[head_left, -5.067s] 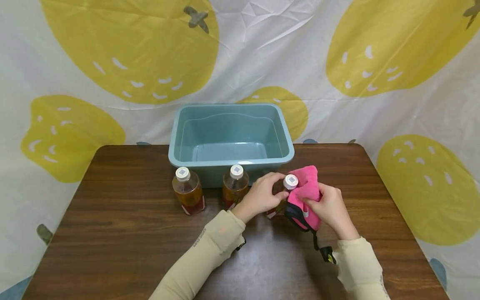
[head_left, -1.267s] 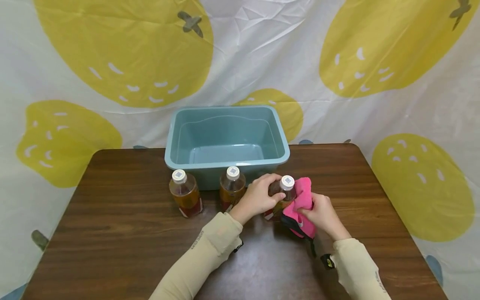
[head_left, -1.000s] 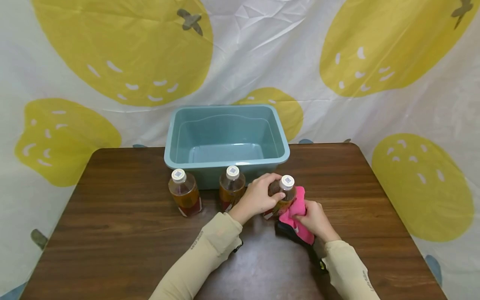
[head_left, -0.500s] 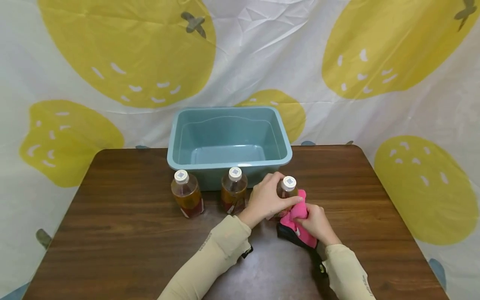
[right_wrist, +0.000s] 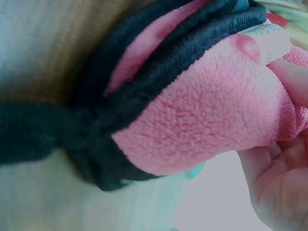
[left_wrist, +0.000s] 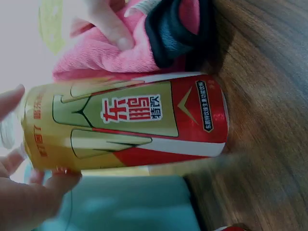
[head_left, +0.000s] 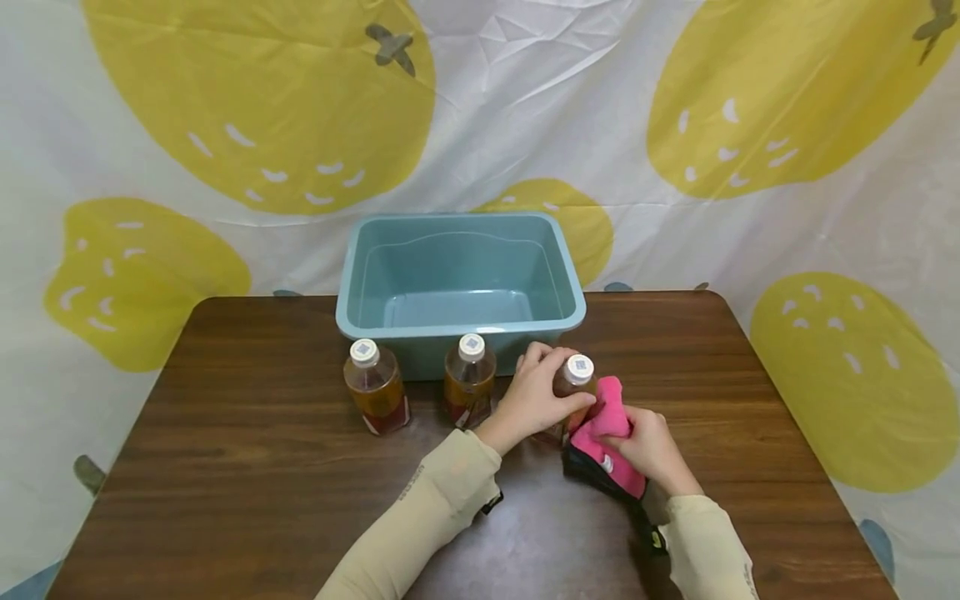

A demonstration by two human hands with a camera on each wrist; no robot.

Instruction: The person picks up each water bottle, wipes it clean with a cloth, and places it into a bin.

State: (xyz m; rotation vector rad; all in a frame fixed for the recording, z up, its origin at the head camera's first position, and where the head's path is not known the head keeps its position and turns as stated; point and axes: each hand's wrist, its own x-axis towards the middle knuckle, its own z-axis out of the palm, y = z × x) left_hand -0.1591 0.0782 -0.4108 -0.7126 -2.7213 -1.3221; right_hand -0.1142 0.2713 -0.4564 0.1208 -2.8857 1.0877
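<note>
My left hand (head_left: pixel 534 398) holds the rightmost drink bottle (head_left: pixel 580 369), fingers behind its shoulder and thumb across the near side. The bottle stands upright; in the left wrist view its gold and red label (left_wrist: pixel 139 120) faces the camera. My right hand (head_left: pixel 651 446) pinches a bunched pink cloth (head_left: pixel 609 417) with black edging against the bottle's right side. In the right wrist view the fleecy cloth (right_wrist: pixel 207 106) fills the middle, a white tag near the thumb and a black strap trailing off. Some of the right fingers are hidden by the cloth.
Two more bottles of amber drink, one left (head_left: pixel 377 396) and one middle (head_left: pixel 470 387), stand in front of a blue-green plastic tub (head_left: pixel 461 329). The tub sits at the back of the brown wooden table (head_left: pixel 247 467). A lemon-print curtain (head_left: pixel 517 100) hangs behind.
The pink cloth has slid down from beside the bottle's neck to its lower side. My left thumb has reached further round the bottle. In the last half second the right hand shifted slightly right.
</note>
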